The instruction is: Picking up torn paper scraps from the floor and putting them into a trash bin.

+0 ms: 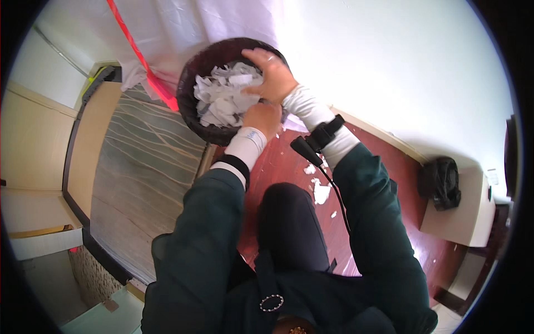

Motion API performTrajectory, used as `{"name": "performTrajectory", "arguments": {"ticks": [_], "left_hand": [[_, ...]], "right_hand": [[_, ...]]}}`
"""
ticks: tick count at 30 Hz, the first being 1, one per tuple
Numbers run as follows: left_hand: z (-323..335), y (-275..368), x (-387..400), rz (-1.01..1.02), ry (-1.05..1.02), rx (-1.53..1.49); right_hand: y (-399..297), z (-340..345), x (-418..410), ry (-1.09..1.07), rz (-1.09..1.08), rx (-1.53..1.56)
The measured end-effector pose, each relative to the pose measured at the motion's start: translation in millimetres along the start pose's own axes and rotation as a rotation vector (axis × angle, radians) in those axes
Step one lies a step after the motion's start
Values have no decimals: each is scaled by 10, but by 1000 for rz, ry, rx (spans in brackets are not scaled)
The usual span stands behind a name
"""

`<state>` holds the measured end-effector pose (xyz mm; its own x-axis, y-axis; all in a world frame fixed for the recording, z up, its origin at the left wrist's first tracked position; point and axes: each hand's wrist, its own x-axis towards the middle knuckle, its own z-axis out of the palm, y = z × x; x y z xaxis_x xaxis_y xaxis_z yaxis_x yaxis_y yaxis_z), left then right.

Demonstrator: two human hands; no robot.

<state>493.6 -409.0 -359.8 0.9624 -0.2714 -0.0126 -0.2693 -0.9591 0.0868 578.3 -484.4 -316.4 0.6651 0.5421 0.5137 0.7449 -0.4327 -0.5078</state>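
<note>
A round waste bin with a dark plastic liner [192,77] stands before me, holding crumpled white paper [223,98]. At the bin's near right rim is my left hand [263,119], its fingers curled and partly hidden; dark liner shows close beside it. My right hand [273,79] reaches over the bin's right side with thumb and fingers spread, above the paper and near the rim. Whether my left fingers grip the liner cannot be seen clearly.
White paper scraps [321,192] lie on the reddish floor [292,154]. A red-handled tool [137,52] leans left of the bin, by a pale curtain [233,21]. A black plastic bag [446,183] hangs at a pale cabinet [463,217] on the right.
</note>
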Motion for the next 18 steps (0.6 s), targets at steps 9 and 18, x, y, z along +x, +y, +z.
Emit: {"name": "performTrajectory", "arguments": {"ticks": [9, 18], "left_hand": [[-111, 121, 133, 45, 49, -94], [-82, 39, 52, -38, 11, -19]], "right_hand": [[1736, 358, -2955, -157, 434, -425], [1389, 836, -4006, -420, 528, -676]]}}
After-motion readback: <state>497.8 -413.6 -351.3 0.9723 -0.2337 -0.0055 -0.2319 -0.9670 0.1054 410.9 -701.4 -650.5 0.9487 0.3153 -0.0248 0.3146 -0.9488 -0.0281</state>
